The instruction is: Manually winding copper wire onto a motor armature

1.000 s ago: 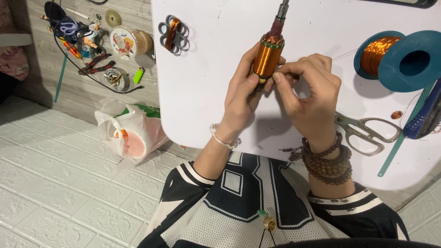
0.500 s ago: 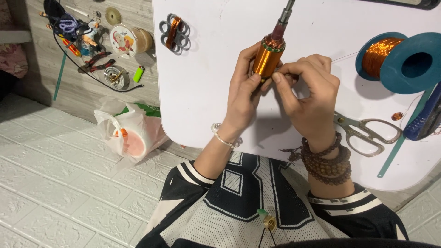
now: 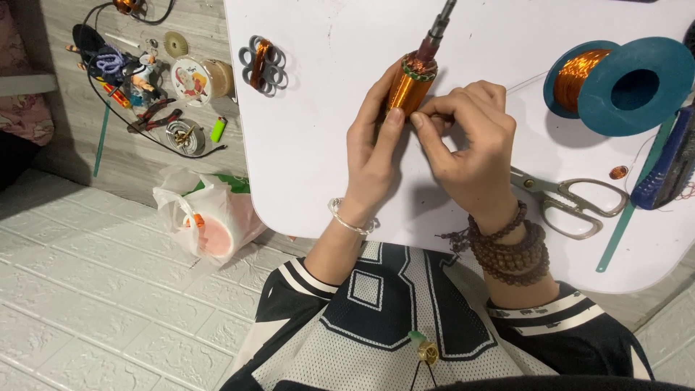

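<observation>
Where white table [image 3: 326,145] ends: pale tiled floor [image 3: 87,304] (tools scattered [image 3: 156,94]).

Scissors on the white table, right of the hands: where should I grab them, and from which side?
Probably best at the finger loops. The scissors lie flat and closed on the white table, blades pointing toward the right hand, loops toward the teal strip. Come from above on the loop end, clear of that wrist.
</observation>
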